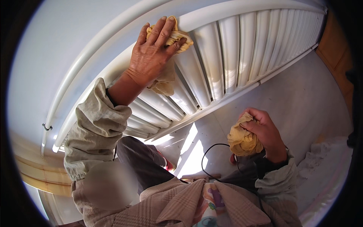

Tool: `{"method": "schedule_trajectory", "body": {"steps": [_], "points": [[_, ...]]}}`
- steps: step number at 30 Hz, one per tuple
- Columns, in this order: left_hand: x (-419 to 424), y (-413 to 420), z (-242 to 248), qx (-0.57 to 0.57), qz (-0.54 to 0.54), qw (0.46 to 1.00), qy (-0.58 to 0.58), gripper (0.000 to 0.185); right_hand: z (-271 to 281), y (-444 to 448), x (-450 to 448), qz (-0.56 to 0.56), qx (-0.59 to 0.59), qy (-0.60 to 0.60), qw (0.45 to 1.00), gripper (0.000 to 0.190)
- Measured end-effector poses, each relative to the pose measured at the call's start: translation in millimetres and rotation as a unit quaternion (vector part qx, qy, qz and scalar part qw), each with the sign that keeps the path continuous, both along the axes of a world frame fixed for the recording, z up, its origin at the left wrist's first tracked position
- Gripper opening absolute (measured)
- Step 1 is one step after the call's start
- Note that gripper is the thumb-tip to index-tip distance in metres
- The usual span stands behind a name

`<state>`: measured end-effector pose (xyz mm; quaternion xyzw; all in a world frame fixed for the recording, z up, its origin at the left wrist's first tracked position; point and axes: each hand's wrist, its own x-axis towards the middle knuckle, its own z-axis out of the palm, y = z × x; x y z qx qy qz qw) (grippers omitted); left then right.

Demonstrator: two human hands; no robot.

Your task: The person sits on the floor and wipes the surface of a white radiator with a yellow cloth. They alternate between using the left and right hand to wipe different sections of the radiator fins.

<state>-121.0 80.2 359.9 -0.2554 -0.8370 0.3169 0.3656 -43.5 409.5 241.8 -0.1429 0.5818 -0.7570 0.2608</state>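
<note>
My left hand (150, 55) lies over a yellow cloth (181, 38), pressing it to the top rail (227, 12) of a white column radiator (202, 65). The thumb and fingertips hold the cloth's folds. Below the wrist, more yellowish fabric (164, 83) hangs against the radiator columns; whether it is the same piece I cannot tell. Lower right, apart from the radiator, my right hand (265, 127) grips a second, bunched-up yellow cloth (244, 140). Its fingers curl behind the bundle and are partly hidden.
A white pipe (73, 68) runs along the wall above the radiator, with a clamp (47, 127) on it. A black cable (207, 151) loops before my legs. Brown wood panelling (336, 54) stands at the far right. Crumpled translucent plastic sheeting (320, 170) lies lower right on the grey floor (300, 85).
</note>
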Motion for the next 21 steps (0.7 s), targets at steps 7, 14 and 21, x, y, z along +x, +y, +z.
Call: {"method": "schedule_trajectory", "body": {"steps": [7,14,21], "points": [[20.5,-26.9,2.6,0.0,-0.011,0.999,-0.038,0.04,3.3,11.8,3.0,0.001,0.004,0.04,0.999,0.009],[4.0,-12.9,-6.6,0.034,-0.042,0.999,0.007,0.039,3.6,-5.7,-3.6,0.026,0.004,0.019,0.999,0.009],[-5.2,5.6,-3.8,-0.027,-0.043,0.999,-0.013,0.04,-0.2,-14.1,-5.6,0.016,0.009,0.027,0.999,0.009]]}}
